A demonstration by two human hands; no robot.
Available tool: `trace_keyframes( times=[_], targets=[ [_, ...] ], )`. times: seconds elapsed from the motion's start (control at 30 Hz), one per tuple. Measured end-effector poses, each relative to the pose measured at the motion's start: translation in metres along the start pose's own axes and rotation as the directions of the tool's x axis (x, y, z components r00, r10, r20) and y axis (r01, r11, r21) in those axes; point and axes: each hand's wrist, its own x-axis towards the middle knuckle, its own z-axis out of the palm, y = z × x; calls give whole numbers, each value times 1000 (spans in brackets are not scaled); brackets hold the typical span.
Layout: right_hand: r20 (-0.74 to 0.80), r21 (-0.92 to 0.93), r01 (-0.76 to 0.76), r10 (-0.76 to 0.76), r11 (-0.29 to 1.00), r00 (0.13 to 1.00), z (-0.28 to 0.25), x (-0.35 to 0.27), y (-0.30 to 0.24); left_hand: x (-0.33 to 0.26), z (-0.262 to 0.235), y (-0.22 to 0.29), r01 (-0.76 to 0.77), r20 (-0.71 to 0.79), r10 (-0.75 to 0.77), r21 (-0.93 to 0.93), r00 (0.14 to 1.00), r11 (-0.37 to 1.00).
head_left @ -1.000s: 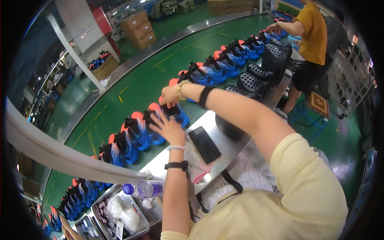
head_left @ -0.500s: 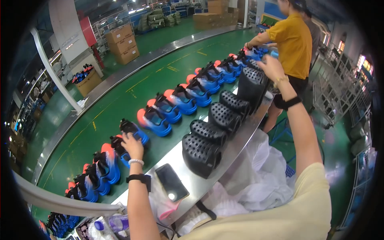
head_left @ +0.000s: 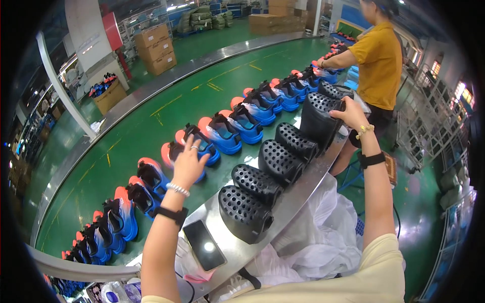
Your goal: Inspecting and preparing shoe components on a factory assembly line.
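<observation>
Blue, black and coral shoes [head_left: 225, 134] stand in a long row on a green conveyor belt [head_left: 151, 129]. My left hand [head_left: 188, 165] is over one of them, a dark-topped shoe [head_left: 174, 151], fingers stretched out and apart; the hand covers part of it, and contact is hard to judge. Black clogs with round holes stand along the metal ledge beside the belt, among them a near clog [head_left: 245, 214]. At the far end of that line, my right hand [head_left: 352, 112] has its thumb and fingers closed on the edge of a tall black clog [head_left: 322, 118].
A dark phone [head_left: 204, 245] lies on the metal ledge [head_left: 202, 212]. White plastic sheeting [head_left: 323, 227] hangs below it. Farther along the belt, a person in a yellow shirt [head_left: 376, 65] reaches to the shoes. Stacked cartons [head_left: 155, 50] stand beyond the belt.
My left hand has risen and shifted right along the shoe row. My right hand has come lower, onto the tall clog. The shoes appear shifted in view.
</observation>
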Motion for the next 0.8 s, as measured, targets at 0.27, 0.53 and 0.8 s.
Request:
trace_keyframes(
  times=[0.27, 0.53, 0.8],
  targets=[
    [110, -33, -110, 113, 993, 988, -4, 2, -5, 36, 56, -30, -23, 77, 8, 205, 997, 979],
    [-104, 95, -35, 45, 995, 994, -20, -10, -9, -43, 25, -42, 31, 15, -32, 38, 999, 999],
    [8, 593, 257, -324, 763, 946, -72, -72, -182, -134, -5, -72, 433, 0, -436, -100, 900, 896]
  ],
)
